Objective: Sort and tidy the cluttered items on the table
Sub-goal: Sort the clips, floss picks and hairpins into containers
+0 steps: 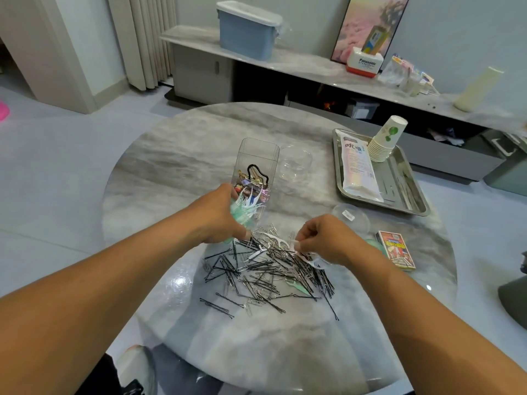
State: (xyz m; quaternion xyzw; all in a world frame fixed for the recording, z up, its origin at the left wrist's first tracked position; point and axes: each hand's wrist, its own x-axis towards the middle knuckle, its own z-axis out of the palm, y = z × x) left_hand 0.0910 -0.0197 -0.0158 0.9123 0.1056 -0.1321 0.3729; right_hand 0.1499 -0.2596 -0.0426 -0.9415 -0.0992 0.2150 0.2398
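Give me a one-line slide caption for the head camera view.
Left hand holds a bunch of floss picks while right hand pinches another from the hairpin pile on the marble table.

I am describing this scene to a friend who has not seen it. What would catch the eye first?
First, the tangled heap of black hairpins and silver paper clips in the middle of the round grey marble table. The left hand grips a bunch of green and white floss picks, while the right hand pinches in the heap. Behind stands a tall clear plastic box.
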